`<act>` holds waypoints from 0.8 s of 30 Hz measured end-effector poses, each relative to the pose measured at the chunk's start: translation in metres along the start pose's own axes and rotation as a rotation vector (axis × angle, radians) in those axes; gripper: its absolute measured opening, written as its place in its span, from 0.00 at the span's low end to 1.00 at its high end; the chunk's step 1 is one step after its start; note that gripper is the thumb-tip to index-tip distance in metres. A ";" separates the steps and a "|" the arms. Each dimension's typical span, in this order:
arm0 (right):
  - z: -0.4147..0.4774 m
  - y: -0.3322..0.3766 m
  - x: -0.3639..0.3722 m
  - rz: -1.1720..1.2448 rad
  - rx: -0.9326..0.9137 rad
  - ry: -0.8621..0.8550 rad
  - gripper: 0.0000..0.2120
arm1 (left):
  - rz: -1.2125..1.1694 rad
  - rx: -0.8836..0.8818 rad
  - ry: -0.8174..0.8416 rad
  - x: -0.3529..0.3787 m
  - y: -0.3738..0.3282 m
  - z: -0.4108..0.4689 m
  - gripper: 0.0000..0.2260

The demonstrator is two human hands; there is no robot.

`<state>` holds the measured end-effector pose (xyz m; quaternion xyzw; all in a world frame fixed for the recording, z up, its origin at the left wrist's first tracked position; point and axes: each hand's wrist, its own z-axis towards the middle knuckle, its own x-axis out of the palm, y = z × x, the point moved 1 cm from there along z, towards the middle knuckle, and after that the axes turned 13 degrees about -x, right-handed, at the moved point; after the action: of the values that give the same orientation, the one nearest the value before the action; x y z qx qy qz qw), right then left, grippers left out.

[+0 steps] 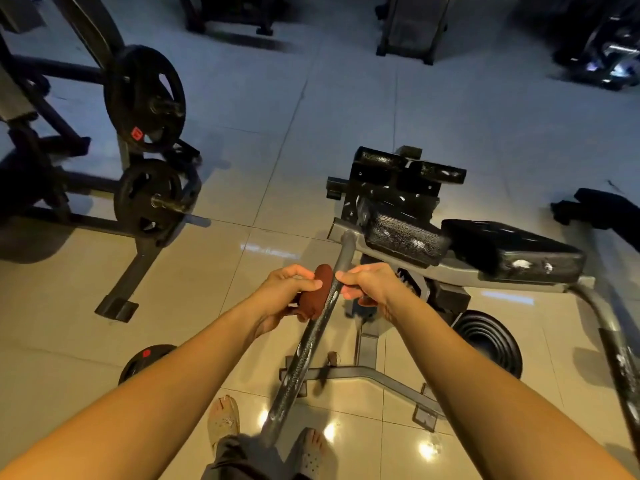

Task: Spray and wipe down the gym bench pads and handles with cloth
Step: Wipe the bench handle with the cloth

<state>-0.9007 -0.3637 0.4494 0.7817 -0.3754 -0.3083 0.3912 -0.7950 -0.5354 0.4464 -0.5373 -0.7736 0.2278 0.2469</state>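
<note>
A long grey handle bar point(308, 344) runs from between my feet up to the bench frame. My left hand point(287, 289) grips a rolled brown cloth point(317, 289) and presses it against the left side of the bar. My right hand point(372, 284) is on the bar's right side, its thumb touching the bar and its fingers curled round a blurred, see-through object that looks like a spray bottle point(362, 315). Two black bench pads, the nearer pad point(405, 237) and the right pad point(512, 247), carry white wet specks. A second handle point(620, 344) curves down at the right edge.
A rack with black weight plates point(145, 98) stands at the left. A large plate point(488, 341) lies on the tiled floor under the bench, and a small plate point(145, 358) lies near my left arm. More machines line the far wall.
</note>
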 end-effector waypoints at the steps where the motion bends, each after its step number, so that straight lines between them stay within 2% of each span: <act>1: 0.000 -0.001 0.001 -0.002 -0.006 0.000 0.18 | 0.000 -0.007 0.004 0.001 0.002 -0.001 0.09; 5: -0.002 -0.005 0.009 0.007 -0.032 -0.061 0.17 | -0.104 0.059 -0.043 0.007 0.013 -0.004 0.22; 10: -0.004 -0.006 0.011 0.026 -0.033 -0.084 0.16 | -0.090 0.138 -0.068 0.011 0.021 -0.016 0.20; 17: -0.006 -0.009 0.013 0.041 -0.058 -0.109 0.14 | -0.061 -0.002 -0.028 -0.019 0.058 -0.044 0.18; 20: -0.010 -0.005 0.016 0.038 -0.076 -0.142 0.12 | -0.065 0.096 -0.088 0.000 0.031 -0.032 0.17; 22: -0.013 -0.002 0.018 0.030 -0.081 -0.155 0.11 | -0.011 0.170 -0.118 0.015 0.006 -0.018 0.19; 24: -0.016 0.000 0.017 0.024 -0.083 -0.162 0.10 | 0.053 0.173 -0.122 0.018 -0.004 -0.010 0.21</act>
<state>-0.8793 -0.3718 0.4539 0.7327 -0.4020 -0.3811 0.3955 -0.7975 -0.5189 0.4593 -0.5192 -0.7502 0.3326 0.2385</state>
